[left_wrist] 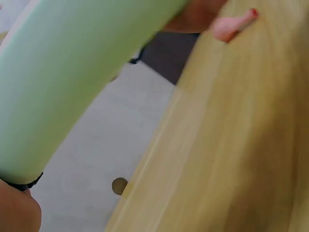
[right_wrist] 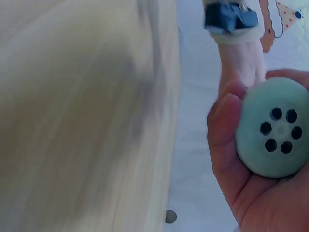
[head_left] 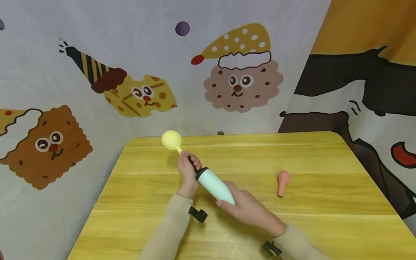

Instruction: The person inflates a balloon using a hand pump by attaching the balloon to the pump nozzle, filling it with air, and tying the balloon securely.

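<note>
Tbl (head_left: 325, 202): 2 hands (head_left: 187, 173) (head_left: 249, 209) grip 1 pump (head_left: 215, 185); 2 balloons (head_left: 171, 140) (head_left: 283, 178).

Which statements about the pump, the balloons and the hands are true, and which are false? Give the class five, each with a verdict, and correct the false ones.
1. The left hand grips the black front end of the pump. True.

2. The right hand is clear of the pump. False: the right hand holds its rounded rear end.

3. The pink balloon lies on the wooden table. True.

4. The yellow balloon is flat. False: the yellow balloon is swollen into a round shape.

5. In the right wrist view, six dark holes show in the pump's rear end. True.
</note>
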Available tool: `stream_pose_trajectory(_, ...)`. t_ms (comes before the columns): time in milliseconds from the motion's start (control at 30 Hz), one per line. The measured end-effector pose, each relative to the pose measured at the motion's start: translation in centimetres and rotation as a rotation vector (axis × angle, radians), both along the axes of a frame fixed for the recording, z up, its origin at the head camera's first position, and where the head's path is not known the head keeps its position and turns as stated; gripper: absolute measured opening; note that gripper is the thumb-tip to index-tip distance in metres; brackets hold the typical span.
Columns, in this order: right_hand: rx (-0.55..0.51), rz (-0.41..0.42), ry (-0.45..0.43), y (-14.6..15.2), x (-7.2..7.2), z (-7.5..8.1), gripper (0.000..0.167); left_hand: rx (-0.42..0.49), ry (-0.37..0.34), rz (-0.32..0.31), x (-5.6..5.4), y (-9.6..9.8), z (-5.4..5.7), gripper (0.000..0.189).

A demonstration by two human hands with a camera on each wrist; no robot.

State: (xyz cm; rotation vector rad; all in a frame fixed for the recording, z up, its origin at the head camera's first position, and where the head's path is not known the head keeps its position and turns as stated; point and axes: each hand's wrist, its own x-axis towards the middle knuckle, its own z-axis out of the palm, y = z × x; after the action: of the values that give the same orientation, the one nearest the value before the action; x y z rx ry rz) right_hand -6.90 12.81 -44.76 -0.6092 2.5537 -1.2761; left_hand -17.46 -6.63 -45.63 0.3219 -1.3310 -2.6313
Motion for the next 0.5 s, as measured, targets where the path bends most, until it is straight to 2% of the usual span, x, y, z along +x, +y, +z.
stream_pose_trajectory(200, 0.027, -0.023, 0.054, 0.2, 0.4, -0.3, 0.065, 0.045, 0.022, 0.043, -1.1, -1.4, 0.2, 0.038)
stream_pose_trajectory(367, 0.1, 0.008, 0.101, 2.1, 0.8, -0.3, 0.067, 0.08, 0.054, 0.139, -2.7, -3.5, 0.5, 0.036)
stream_pose_trajectory(500, 0.148, 0.032, 0.137, 4.2, 1.2, -0.4, 0.066, 0.102, 0.055, 0.209, -3.5, -5.1, 0.6, 0.036)
